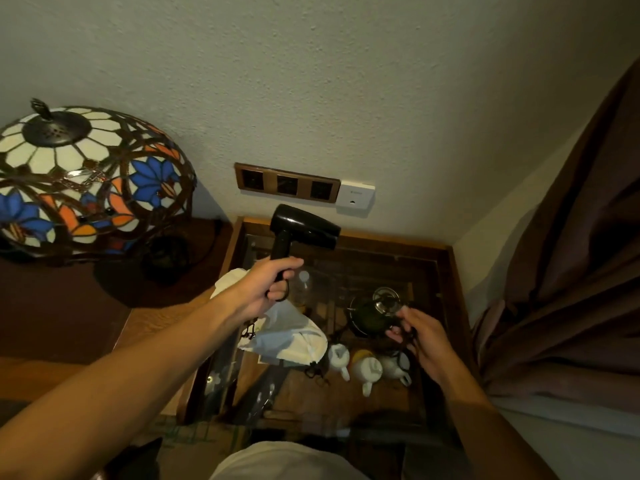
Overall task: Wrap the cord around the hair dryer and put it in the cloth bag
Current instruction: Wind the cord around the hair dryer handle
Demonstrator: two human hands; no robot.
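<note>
With left hand (266, 289) fingers (277, 293) curling round the black hair dryer (301, 227) handle and right hand (420, 336) fingers pinching the cord (414, 336), winding snugly looks best, the cloth bag (291, 336) lying between them on the glass-topped bench (446, 271).

I see a dim, warm-toned room; the rough white plaster wall (311, 81) is the brightest area. My wide lens bows the edges. The glass-topped wooden table (446, 271) throws faint reflections, and the stained-glass lamp shade (86, 178) casts shadow beneath itself.
</note>
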